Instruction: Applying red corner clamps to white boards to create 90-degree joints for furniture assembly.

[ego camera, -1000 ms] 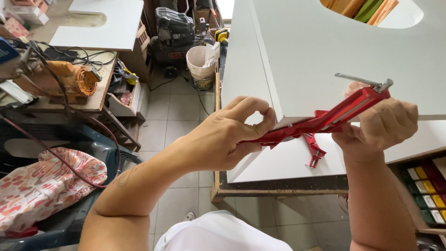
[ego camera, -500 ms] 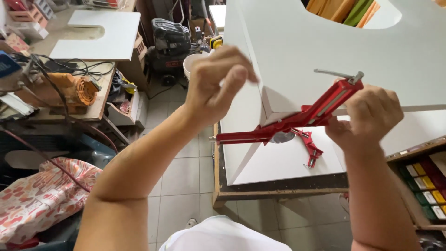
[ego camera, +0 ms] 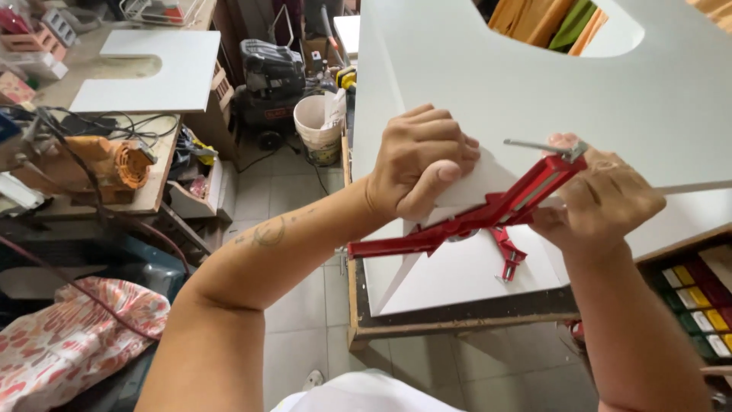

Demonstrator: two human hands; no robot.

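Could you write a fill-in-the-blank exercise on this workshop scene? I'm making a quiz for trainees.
1. The clamp at the panel corner is coloured ____.
2. The left hand lies flat on a white ____.
3. The right hand grips the clamp at the end with the metal ____.
4. On the floor by the compressor stands a pale ____.

Missing words: red; panel; handle; bucket

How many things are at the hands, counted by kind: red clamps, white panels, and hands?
Red clamps: 1, the red corner clamp
White panels: 2, the upright white panel and the flat white panel
Hands: 2, left hand, right hand
Total: 5
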